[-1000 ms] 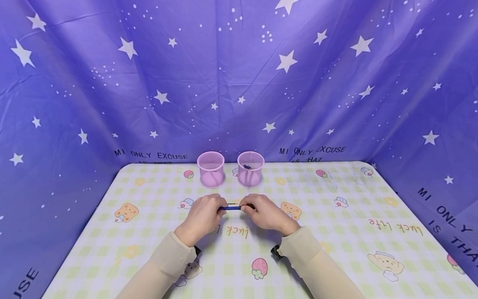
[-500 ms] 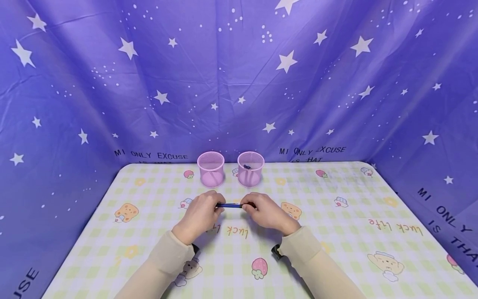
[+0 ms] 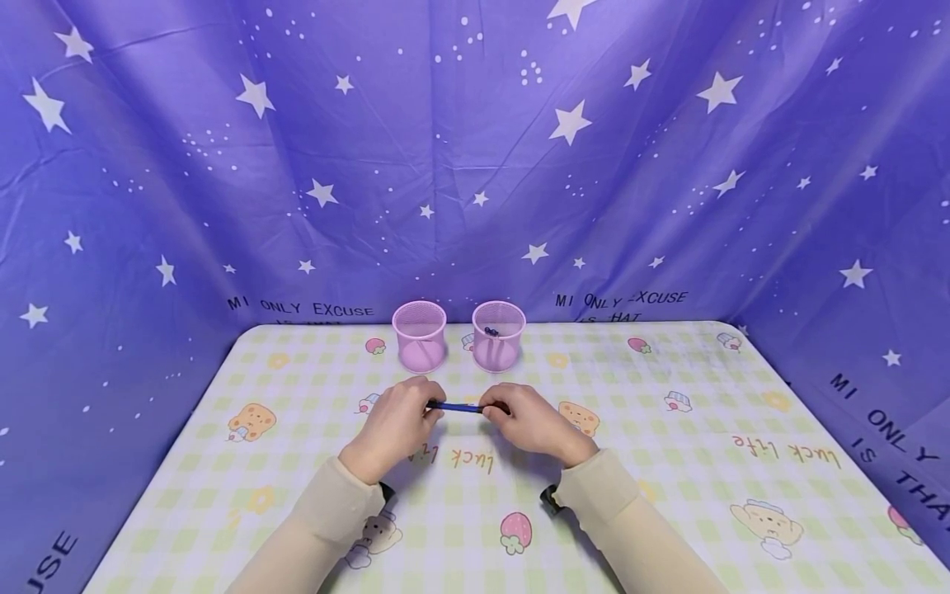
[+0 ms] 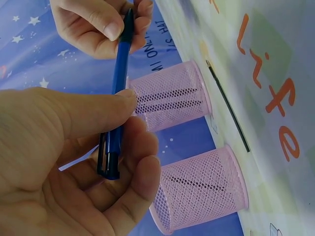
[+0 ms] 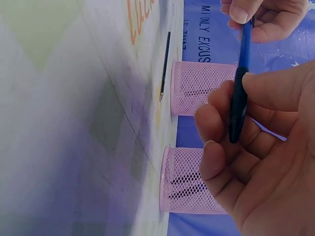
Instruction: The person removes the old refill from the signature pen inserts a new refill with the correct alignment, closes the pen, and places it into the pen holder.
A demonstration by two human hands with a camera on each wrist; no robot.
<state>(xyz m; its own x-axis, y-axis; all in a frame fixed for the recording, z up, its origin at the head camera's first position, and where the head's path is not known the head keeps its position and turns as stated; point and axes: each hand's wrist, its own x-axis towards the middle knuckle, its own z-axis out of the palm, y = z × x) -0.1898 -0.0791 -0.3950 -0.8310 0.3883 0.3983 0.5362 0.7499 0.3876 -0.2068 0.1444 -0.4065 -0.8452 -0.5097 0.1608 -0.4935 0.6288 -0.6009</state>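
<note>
A blue pen with dark ends is held level between both hands above the table. My left hand pinches its clip end between thumb and fingers; the black clip shows in the left wrist view. My right hand pinches the dark grip section near the tapered tip, which points into the palm. Beyond the hands, a thin dark pen refill with a metal point lies on the tablecloth. In the head view the pen and fingers mostly hide this refill.
Two pink mesh cups stand upright at the back: a left cup and a right cup. Small dark pieces show inside the right one. A checked cloth covers the table; a purple starry curtain hangs behind.
My left hand has shifted slightly left and away, baring more of the blue barrel. The pen has moved a little away from the body, covering the refill seen earlier. My right hand barely moved.
</note>
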